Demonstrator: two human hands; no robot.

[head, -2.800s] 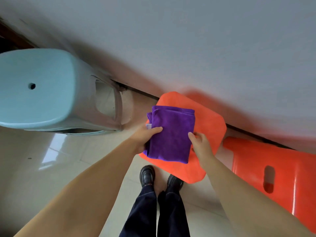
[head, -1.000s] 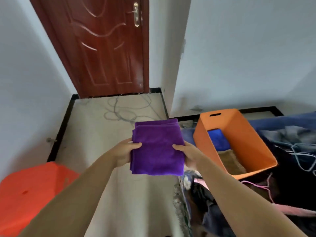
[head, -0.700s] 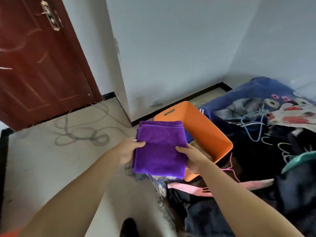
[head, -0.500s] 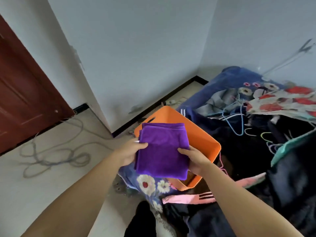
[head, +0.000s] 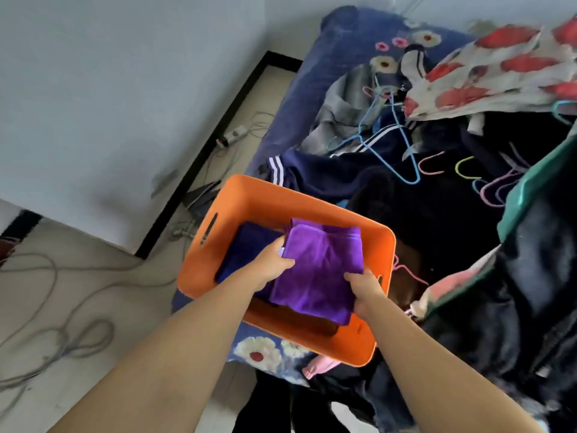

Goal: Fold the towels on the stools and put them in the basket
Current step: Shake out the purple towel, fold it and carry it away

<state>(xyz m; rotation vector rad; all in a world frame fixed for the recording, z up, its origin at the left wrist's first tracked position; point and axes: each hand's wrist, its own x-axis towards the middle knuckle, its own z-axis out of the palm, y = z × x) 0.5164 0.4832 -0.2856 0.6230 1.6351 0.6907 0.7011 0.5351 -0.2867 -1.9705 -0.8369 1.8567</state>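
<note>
Head view looks down at my two bare forearms reaching into the orange basket (head: 387, 245). Between them I hold a folded purple towel (head: 318, 273), lowered inside the basket's rim. My left hand (head: 274, 264) is grasping the towel's left edge, thumb curled over the top of the cloth and the fingers tucked underneath. My right hand (head: 365, 289) is grasping the near right corner the same way, thumb on top, fingers hidden below the fabric.

Under and to the left of the purple towel lies a darker blue towel (head: 246, 254), already folded and lying flat against the basket's left wall, beside the slot handle. I cannot tell whether the purple towel touches it or hangs just above.

The basket sits on a bed (head: 299, 98) with a blue flowered cover, at its near left edge. Dark clothes (head: 437, 220) are heaped just right of the basket, with several wire hangers (head: 399, 142) in blue, pink and yellow lying on top, and a red-and-white patterned cloth (head: 499, 57) farther back. On the floor (head: 62, 295) to the left, grey cables (head: 56, 335) lie in loops near the wall.
</note>
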